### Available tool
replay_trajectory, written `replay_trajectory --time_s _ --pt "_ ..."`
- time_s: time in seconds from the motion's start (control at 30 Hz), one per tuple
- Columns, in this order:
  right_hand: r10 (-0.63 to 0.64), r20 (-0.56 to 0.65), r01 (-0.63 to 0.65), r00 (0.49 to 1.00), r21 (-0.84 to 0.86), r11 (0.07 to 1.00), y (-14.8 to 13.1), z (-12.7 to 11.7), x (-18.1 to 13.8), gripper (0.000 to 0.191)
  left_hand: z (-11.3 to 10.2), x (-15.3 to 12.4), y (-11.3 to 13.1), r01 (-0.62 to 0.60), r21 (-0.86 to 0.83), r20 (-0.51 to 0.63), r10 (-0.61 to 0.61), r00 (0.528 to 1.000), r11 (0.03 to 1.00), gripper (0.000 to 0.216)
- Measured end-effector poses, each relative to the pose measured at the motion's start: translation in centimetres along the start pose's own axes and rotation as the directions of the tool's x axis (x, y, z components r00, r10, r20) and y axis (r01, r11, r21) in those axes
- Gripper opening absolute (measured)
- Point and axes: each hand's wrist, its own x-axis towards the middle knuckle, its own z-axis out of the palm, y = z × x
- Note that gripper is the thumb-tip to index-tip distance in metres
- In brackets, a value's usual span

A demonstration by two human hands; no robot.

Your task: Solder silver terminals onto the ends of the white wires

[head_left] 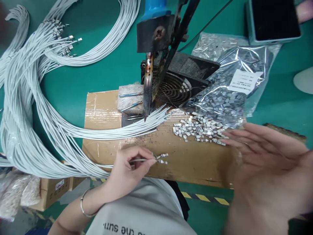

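Note:
My left hand (133,169) pinches thin white cables near their ends, above the front of the cardboard sheet (190,163). Small metal-and-white connectors (162,158) stick out past its fingertips. My right hand (266,160), partly blurred, is palm up with the fingers stretched out at the right. Its fingertips are beside a heap of small white connector housings (198,127); I see nothing in the palm. A bundle of white cables (117,130) lies across the cardboard, its ends below the soldering iron tip (146,101).
A soldering iron on a stand (154,32) rises over the middle, with a round fan (173,88) behind. A clear bag of small parts (227,94) and a dark-screened device (274,19) are at the right. Thick cable bundles (19,130) fill the left.

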Motion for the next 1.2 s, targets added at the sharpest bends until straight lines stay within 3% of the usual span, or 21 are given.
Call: replay_trajectory --time_s 0.07,0.13,0.2,0.27,0.3,0.37,0.5,0.67,0.77,0.83,0.87,0.93,1.03,1.1,1.17,1.2 --pt "-0.057 -0.056 0.046 0.997 -0.174 0.984 0.6 -0.4 -0.4 0.073 -0.6 -1.1 -1.2 -0.157 0.137 0.043 0.152 0.987 0.978 0.01" --pt "-0.07 -0.019 0.066 0.997 -0.178 0.982 0.8 0.1 -1.5 0.074 -1.7 -2.3 -2.4 -0.263 0.266 -0.004 0.274 0.962 0.927 0.007" --pt "-0.068 0.051 0.074 0.996 -0.122 0.99 0.7 0.9 -2.7 0.069 -3.2 -3.2 -3.4 -0.216 0.415 -0.16 0.304 0.939 0.884 0.012" --pt "-0.091 0.107 0.1 0.99 -0.08 0.992 0.7 1.5 -3.3 0.067 -4.7 -3.8 -4.3 -0.109 0.616 -0.324 0.377 0.868 0.78 0.027" --pt "-0.116 0.12 0.124 0.986 -0.066 0.99 0.7 1.7 -3.4 0.067 -5.4 -3.9 -4.7 -0.054 0.702 -0.351 0.411 0.841 0.71 0.029" --pt "-0.171 0.126 0.177 0.977 -0.043 0.983 0.9 1.9 -3.2 0.066 -6.4 -3.9 -5.2 -0.019 0.796 -0.327 0.456 0.828 0.605 0.028" --pt "-0.241 0.109 0.244 0.964 -0.014 0.97 1.4 1.8 -2.4 0.061 -7.3 -2.8 -5.3 -0.091 0.863 -0.201 0.502 0.841 0.497 0.016" --pt "-0.285 0.071 0.288 0.956 -0.038 0.957 1.7 2.2 -2.1 0.062 -9.4 -2.8 -4.0 -0.154 0.918 -0.035 0.462 0.886 0.366 0.013" --pt "-0.304 0.051 0.307 0.951 -0.079 0.949 1.7 2.2 -1.9 0.066 -10.7 -4.0 -2.5 -0.3 0.809 0.092 0.396 0.913 0.505 0.011" --pt "-0.316 0.065 0.322 0.946 -0.116 0.94 1.8 2.0 -1.7 0.066 -10.6 -4.6 -1.4 -0.379 0.712 0.18 0.367 0.912 0.592 0.007" --pt "-0.322 0.089 0.332 0.942 -0.138 0.933 1.9 1.9 -1.7 0.063 -10.3 -4.7 -0.8 -0.431 0.663 0.276 0.335 0.901 0.612 0.012" --pt "-0.333 0.154 0.359 0.93 -0.194 0.913 1.9 1.6 -1.7 0.051 -9.1 -4.5 0.2 -0.551 0.563 0.449 0.331 0.83 0.616 0.021" --pt "-0.339 0.27 0.409 0.901 -0.272 0.871 1.8 1.3 -2.1 0.033 -6.9 -3.3 1.2 -0.606 0.393 0.574 0.33 0.749 0.692 0.022" --pt "-0.333 0.345 0.44 0.877 -0.304 0.845 1.7 1.2 -2.4 0.028 -5.6 -2.3 1.2 -0.532 0.282 0.595 0.289 0.75 0.799 0.018" --pt "-0.328 0.394 0.463 0.859 -0.322 0.826 1.6 1.1 -2.7 0.026 -4.5 -1.1 0.6 -0.346 0.168 0.521 0.215 0.826 0.923 0.014" --pt "-0.326 0.406 0.469 0.854 -0.327 0.82 1.5 1.0 -2.8 0.026 -4.1 -0.6 0.2 -0.204 0.073 0.435 0.153 0.887 0.976 0.01"
